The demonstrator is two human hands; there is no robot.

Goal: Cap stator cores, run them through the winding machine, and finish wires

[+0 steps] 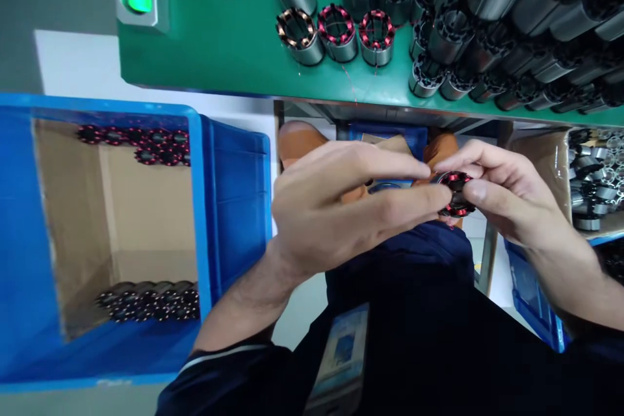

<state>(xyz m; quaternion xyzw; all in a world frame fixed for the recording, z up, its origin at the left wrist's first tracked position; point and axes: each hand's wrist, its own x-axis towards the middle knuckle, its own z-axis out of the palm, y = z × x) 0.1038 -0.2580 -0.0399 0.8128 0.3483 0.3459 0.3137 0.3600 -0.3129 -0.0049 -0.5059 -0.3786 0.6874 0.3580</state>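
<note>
Left hand (336,211), right hand (509,198), barely open, pinching 1 red-wound stator (458,209)

- Item: one short cylindrical stator (457,195), held off any surface, right of centre in the scene.
- Support: between the fingertips of the left hand (336,208) and right hand (507,192).
- Appearance: dark core with an open bore; red windings (458,212) spaced around the visible end; a sliver of metallic outer wall at left.
- Pose: tilted, wound end partly facing right.
- Condition: partly covered by fingers; remaining windings not verifiable.
</note>
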